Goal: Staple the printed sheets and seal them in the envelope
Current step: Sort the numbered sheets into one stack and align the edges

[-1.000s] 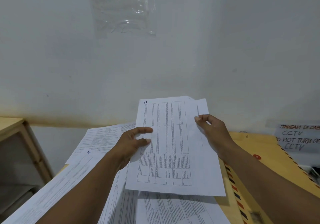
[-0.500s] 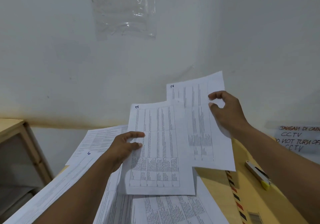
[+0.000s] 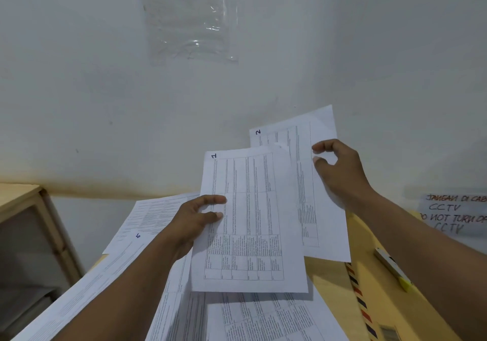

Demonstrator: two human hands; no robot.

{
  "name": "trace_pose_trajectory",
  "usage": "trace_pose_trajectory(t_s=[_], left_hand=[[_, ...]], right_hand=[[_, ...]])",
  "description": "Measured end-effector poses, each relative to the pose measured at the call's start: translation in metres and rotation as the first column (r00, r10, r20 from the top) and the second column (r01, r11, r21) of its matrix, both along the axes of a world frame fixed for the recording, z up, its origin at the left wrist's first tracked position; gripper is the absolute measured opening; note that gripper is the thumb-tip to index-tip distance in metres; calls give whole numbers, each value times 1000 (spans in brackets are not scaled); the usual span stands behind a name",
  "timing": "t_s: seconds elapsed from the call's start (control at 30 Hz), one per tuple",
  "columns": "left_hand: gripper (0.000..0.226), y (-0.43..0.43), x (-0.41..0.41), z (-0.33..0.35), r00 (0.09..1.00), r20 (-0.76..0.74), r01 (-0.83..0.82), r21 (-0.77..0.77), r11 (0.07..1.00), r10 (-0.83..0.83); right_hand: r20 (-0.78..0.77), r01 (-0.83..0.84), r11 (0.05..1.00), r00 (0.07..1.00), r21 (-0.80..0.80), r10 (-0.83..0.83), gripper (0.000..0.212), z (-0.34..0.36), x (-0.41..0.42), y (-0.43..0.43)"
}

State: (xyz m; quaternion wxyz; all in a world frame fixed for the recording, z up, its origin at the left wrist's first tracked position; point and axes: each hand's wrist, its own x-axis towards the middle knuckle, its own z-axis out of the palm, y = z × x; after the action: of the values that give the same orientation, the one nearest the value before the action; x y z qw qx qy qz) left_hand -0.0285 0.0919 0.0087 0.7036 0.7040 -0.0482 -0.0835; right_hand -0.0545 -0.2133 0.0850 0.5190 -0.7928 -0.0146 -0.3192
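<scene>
My left hand (image 3: 193, 222) grips the left edge of printed sheet 1 (image 3: 250, 222), held up above the table. My right hand (image 3: 340, 172) pinches the right side of printed sheet 2 (image 3: 305, 182), which sits behind and to the right of sheet 1 and overlaps it a little. More printed sheets lie flat below: sheet 5 (image 3: 87, 293) at the left and others (image 3: 263, 317) under the held pages. A tan envelope (image 3: 382, 303) with a red and blue striped edge lies at the right. On it rests a stapler (image 3: 392, 268) with a yellow end.
A light wooden table (image 3: 326, 277) stands against a white wall. A wooden shelf unit (image 3: 23, 209) is at the left. A handwritten CCTV notice (image 3: 453, 214) hangs on the wall at the right, and a clear plastic sleeve (image 3: 189, 19) is taped higher up.
My right hand pulled sheet 2 out from behind sheet 1 and raised it to the upper right. The stapler came into view on the envelope. Since half a second ago the two sheets have closed up slightly.
</scene>
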Motion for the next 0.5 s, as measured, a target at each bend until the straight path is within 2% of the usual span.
trace_pose_trajectory(t_s=[0.1, 0.27, 0.37, 0.5], left_hand=[[29, -3, 1, 2, 1000, -7, 21, -24, 999, -21], [29, -18, 3, 1, 1000, 17, 9, -30, 1000, -9], [26, -31, 3, 1, 999, 38, -12, -54, 998, 14], [28, -40, 5, 1, 997, 53, -47, -84, 995, 52]], right_hand=[[-36, -41, 994, 998, 105, 45, 7, -10, 0, 4], [-65, -152, 977, 984, 153, 163, 37, -17, -5, 19], [-106, -173, 980, 977, 99, 183, 42, -20, -5, 24], [-92, -183, 982, 978, 49, 187, 37, -19, -4, 28]])
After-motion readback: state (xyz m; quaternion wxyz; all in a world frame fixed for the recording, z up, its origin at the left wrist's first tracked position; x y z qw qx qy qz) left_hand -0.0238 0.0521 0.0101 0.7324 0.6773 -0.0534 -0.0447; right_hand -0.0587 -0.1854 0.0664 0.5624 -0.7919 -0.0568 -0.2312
